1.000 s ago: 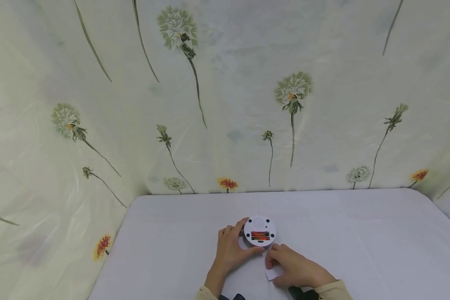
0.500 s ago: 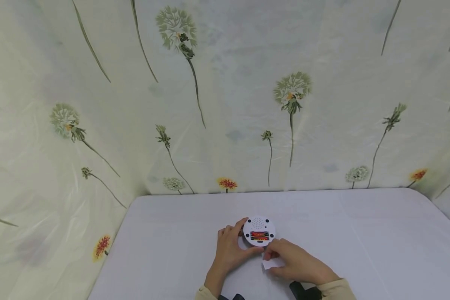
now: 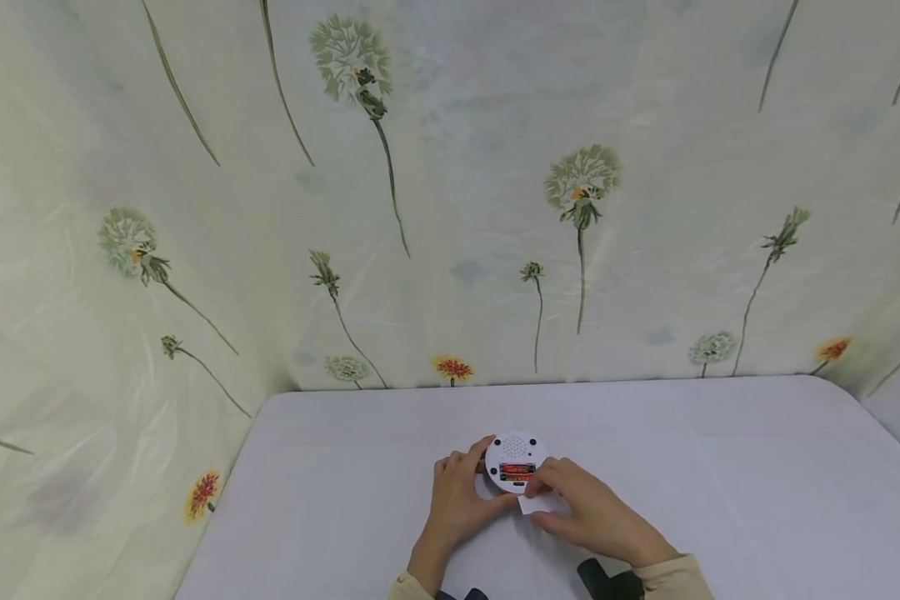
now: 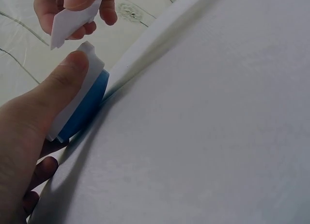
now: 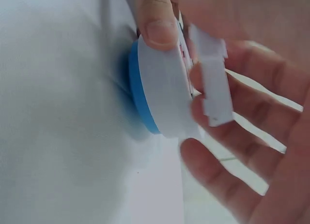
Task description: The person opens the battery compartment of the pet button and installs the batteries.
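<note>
A round white device [image 3: 512, 448] with small dark feet and a speaker grille lies bottom up on the table. Two red-and-black batteries [image 3: 517, 472] fill its uncovered compartment. My left hand [image 3: 456, 497] grips the device at its left side, thumb along the near rim. The blue side [image 4: 88, 108] of the device faces the cloth in the left wrist view. Between thumb and fingers my right hand [image 3: 596, 512] pinches a small white battery cover [image 3: 536, 504], held just over the near edge of the device. In the right wrist view, the cover [image 5: 215, 86] is apart from the device [image 5: 162, 83].
A white cloth covers the table [image 3: 720, 467]. Behind it hangs a pale curtain [image 3: 465, 183] printed with dandelions. Dark wrist mounts, such as the right one [image 3: 607, 581], sit near the cuffs.
My right hand has moved away from me and slightly left, bringing the battery cover up to the device's near edge. My left hand and the device stay almost in place.
</note>
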`<state>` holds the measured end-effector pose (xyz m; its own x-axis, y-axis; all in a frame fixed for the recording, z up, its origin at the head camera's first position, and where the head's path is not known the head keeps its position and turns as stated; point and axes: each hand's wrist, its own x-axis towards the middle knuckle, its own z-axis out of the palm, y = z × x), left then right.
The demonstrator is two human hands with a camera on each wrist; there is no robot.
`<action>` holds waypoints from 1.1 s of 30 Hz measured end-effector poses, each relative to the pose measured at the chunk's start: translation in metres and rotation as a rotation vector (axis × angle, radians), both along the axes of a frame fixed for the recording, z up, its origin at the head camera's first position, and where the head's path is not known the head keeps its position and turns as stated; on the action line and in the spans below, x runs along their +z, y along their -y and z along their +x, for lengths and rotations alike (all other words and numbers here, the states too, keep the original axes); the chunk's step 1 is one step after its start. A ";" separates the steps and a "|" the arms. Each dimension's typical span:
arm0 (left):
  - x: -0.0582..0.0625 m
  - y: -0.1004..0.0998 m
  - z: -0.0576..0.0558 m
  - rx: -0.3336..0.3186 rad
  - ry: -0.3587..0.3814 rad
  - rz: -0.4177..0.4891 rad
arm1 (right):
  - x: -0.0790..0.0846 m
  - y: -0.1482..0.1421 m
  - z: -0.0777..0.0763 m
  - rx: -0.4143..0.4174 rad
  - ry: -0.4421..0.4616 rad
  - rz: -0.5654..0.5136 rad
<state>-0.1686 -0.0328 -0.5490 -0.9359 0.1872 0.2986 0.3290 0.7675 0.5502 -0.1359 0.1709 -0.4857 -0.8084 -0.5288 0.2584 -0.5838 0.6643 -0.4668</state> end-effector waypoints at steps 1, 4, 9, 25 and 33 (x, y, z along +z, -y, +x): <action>0.000 0.000 0.000 0.000 -0.002 0.001 | -0.001 0.000 -0.001 -0.009 -0.024 -0.004; -0.001 0.000 -0.001 0.000 0.003 -0.009 | -0.003 0.001 -0.004 -0.040 -0.076 -0.016; -0.003 -0.001 -0.003 0.004 0.017 -0.030 | -0.007 0.005 -0.007 -0.072 -0.147 -0.062; -0.006 0.002 0.001 -0.002 -0.032 -0.045 | -0.024 0.026 -0.010 -0.144 -0.216 -0.129; -0.006 0.000 -0.001 0.003 -0.064 -0.011 | -0.029 0.023 -0.017 -0.145 -0.210 -0.166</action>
